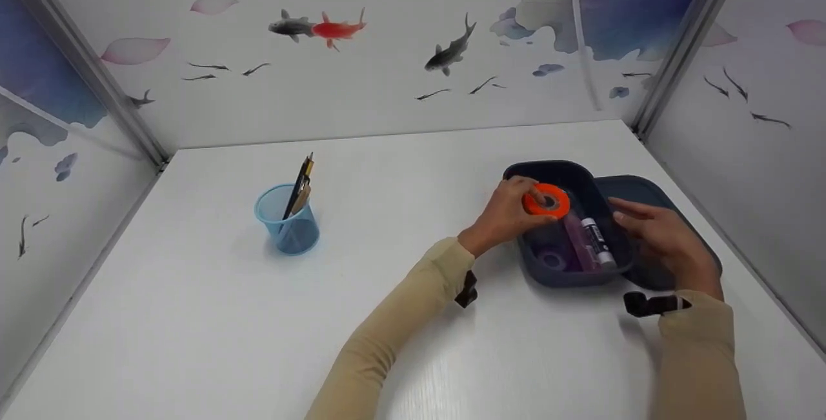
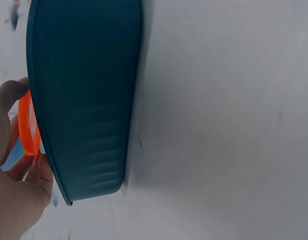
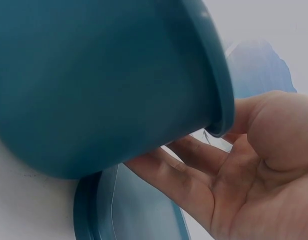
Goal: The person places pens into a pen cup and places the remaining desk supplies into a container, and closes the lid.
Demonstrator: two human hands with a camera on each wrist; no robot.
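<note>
My left hand (image 1: pixel 498 219) pinches a roll of orange tape (image 1: pixel 561 198) by its edges, thumb on the near side. The roll is over the left part of a dark blue-green box (image 1: pixel 568 278), level with its rim in the left wrist view. In the box lie a white glue stick (image 1: pixel 599 242) with a dark label, a slim purple item (image 1: pixel 579 242) and a small purple ring (image 1: pixel 552 260). My right hand (image 1: pixel 668 239) is at the box's right side, its fingers extended along the outer wall (image 3: pixel 93 100) and its thumb near the rim.
Partly under the box's right side and my right hand lies a matching lid (image 1: pixel 635 189). To the left stands a light blue cup (image 1: pixel 300 236) holding pencils (image 1: pixel 299 188) and other slim items. Printed panels (image 1: pixel 387 97) enclose the white table (image 1: pixel 193 317).
</note>
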